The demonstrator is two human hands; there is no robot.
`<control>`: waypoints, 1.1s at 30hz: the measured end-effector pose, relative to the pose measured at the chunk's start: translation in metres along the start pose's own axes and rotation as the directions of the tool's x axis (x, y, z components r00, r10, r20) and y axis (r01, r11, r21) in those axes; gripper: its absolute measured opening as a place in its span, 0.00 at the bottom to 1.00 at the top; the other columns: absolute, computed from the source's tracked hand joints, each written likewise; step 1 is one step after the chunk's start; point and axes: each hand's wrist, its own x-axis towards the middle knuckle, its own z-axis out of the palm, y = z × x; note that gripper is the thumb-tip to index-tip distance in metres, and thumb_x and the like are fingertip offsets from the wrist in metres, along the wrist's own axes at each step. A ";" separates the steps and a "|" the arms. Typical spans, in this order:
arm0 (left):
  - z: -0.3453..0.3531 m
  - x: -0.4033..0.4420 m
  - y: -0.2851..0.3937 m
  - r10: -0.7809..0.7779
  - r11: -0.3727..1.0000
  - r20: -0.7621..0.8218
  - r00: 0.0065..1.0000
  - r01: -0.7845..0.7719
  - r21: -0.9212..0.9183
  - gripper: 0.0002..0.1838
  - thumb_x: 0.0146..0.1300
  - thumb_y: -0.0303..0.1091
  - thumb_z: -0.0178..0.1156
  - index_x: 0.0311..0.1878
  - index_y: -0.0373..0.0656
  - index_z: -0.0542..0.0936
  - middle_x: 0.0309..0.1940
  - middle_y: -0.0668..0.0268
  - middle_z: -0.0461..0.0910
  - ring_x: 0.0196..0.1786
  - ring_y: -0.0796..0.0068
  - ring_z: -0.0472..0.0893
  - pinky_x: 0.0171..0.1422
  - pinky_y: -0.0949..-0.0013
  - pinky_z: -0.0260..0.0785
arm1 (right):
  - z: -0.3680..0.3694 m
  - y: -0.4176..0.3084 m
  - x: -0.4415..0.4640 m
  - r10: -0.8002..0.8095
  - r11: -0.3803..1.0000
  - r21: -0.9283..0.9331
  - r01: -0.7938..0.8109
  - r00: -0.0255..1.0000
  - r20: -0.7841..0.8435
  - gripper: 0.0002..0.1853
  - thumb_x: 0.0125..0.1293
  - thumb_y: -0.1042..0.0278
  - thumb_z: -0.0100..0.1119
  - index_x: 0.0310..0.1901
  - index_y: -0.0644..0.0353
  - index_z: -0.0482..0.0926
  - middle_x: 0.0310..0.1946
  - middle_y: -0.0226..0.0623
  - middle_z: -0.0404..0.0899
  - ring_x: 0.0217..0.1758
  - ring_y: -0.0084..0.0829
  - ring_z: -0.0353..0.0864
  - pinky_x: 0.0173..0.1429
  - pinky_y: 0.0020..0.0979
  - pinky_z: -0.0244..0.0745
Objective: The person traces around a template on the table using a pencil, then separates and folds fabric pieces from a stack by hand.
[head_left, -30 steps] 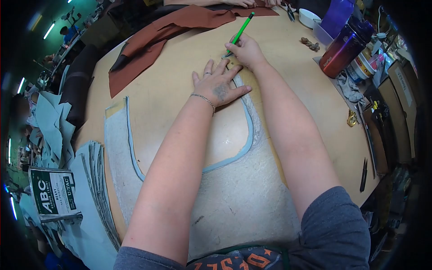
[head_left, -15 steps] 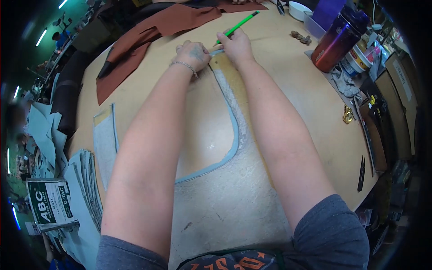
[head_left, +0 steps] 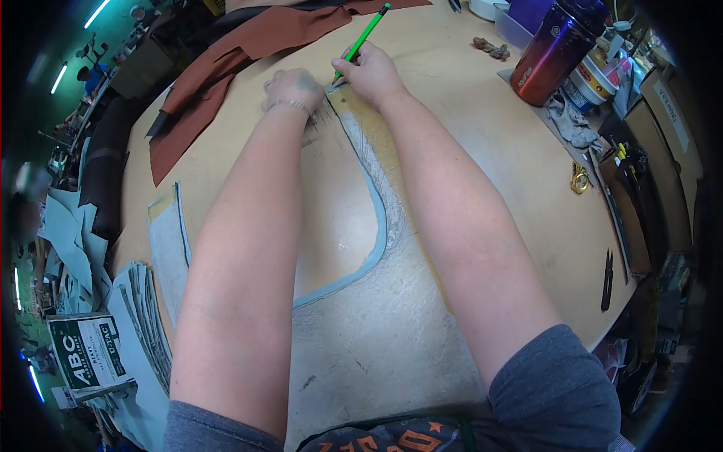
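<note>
My right hand (head_left: 370,74) grips a green pencil (head_left: 365,38), its point down at the far end of a narrow tan strip. This strip (head_left: 355,105) belongs to a large curved grey piece (head_left: 376,361) with a light blue edging (head_left: 379,230) along its inner curve. My left hand (head_left: 295,89), a bracelet on its wrist, is just left of the strip's far end. Its fingers are curled under and slightly blurred; what they hold, if anything, is hidden. A second grey piece with a blue edge (head_left: 167,233) lies left of my left forearm.
Brown leather-like sheets (head_left: 248,56) lie along the far left. At right stand a purple-red tumbler (head_left: 553,60) and a white tub (head_left: 587,83), with black tweezers (head_left: 607,280) nearer me. Stacked grey-blue sheets (head_left: 139,316) and an ABC-labelled box (head_left: 86,350) are at left.
The view has shifted slightly, so most things sit further left. The pencil has tilted more upright, with its point lower at the strip's end. My left hand has drawn slightly away from the strip.
</note>
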 end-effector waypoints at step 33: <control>0.013 -0.071 -0.008 0.203 0.978 -0.231 0.952 -0.207 0.009 0.31 0.51 0.67 0.47 0.56 0.64 0.71 0.64 0.58 0.54 0.66 0.56 0.55 0.64 0.49 0.47 | -0.009 -0.020 -0.012 -0.125 0.919 -0.378 0.108 0.992 -0.022 0.13 0.53 0.62 0.59 0.35 0.62 0.73 0.28 0.42 0.77 0.33 0.36 0.77 0.40 0.32 0.71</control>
